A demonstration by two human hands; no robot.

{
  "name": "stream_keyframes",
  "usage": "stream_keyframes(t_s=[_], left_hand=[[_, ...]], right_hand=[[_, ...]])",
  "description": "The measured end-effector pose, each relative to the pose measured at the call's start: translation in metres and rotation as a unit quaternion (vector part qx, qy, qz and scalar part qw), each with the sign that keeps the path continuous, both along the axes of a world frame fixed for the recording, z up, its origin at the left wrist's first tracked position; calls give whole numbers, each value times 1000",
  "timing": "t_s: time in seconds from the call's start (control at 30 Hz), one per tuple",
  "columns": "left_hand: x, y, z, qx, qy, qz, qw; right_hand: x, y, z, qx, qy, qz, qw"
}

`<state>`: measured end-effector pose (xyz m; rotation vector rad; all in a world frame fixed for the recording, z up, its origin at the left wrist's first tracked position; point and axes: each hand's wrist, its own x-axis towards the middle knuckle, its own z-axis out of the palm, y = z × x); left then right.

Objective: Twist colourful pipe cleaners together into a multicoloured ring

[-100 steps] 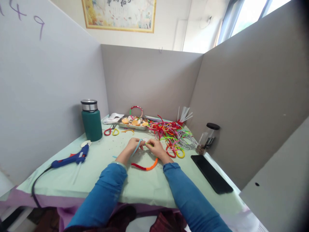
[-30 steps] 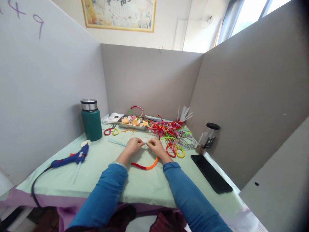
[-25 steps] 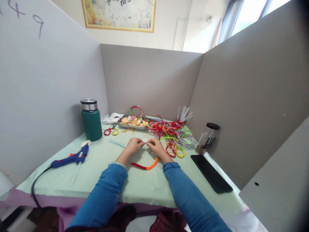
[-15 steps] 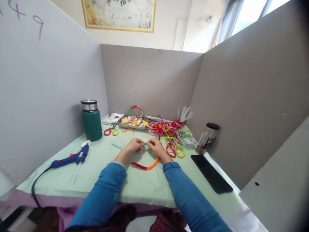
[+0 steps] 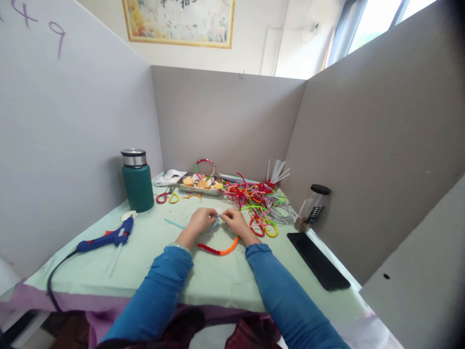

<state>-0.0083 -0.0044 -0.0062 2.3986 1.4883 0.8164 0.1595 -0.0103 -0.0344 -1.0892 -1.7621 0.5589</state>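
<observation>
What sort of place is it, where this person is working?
Probably a small craft booth, perhaps in a shared workroom: grey partitions enclose a cloth-covered table, which bears a blue glue gun and a heap of colourful pipe cleaners.

The bare left hand (image 5: 202, 221) hides part of the long, thin, light-blue strip (image 5: 174, 223). The little blue bit (image 5: 217, 222) pinched by that hand and the bare right hand (image 5: 234, 221) is too tiny to see well. The top edge chops off the gold-framed wall picture (image 5: 179, 24), and the bottom edge chops off both blue cloth sleeves (image 5: 154, 291).
</observation>
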Motion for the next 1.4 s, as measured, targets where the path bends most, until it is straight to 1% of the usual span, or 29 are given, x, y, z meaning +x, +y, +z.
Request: stream_keyframes(t_s=[0.17, 0.3, 0.43, 0.67, 0.73, 0.87, 0.97, 1.03, 1.13, 1.17, 1.2, 1.23, 1.3, 1.37, 1.4], left_hand=[[1, -4, 3, 6, -6, 1, 1000], [1, 0, 2, -13, -43, -11, 999], [0, 5, 2, -68, -101, -37, 992], [-2, -2, 5, -201, -176, -24, 963], [-3, -4, 6, -220, -182, -28, 958], [-4, -7, 9, -233, -190, -18, 954], [-4, -9, 12, -254, -200, -24, 946], [-3, -10, 15, -278, -225, -33, 933], [-4, -8, 18, -333, -296, -38, 895], [-4, -6, 18, -344, -315, -31, 884], [-5, -5, 19, -345, -324, -15, 881], [-6, -3, 19, -334, -320, 7, 886], [-7, -1, 18, -291, -287, 45, 912], [-7, -2, 15, -255, -257, 32, 932], [-7, -2, 14, -245, -250, 17, 936]], right_hand=[[0, 0, 0, 1, 3, 5, 1000], [-1, -2, 3, -8, 11, 9, 1000], [-1, -4, 5, -12, 12, 4, 1000], [0, -3, 3, -8, 3, 19, 1000], [0, -2, 3, -9, 6, 25, 1000], [-1, -2, 2, -7, 12, 40, 999], [-1, -2, 3, -5, 18, 38, 999], [-1, -3, 3, -4, 19, 25, 999], [0, -3, 3, -5, 14, 10, 1000], [0, -3, 3, -5, 12, 9, 1000], [0, -2, 3, -5, 10, 10, 1000], [0, -2, 2, -4, 9, 10, 1000], [0, -2, 2, -1, 7, 10, 1000], [0, -2, 2, 0, 7, 10, 1000], [0, -2, 2, -1, 8, 11, 1000]])
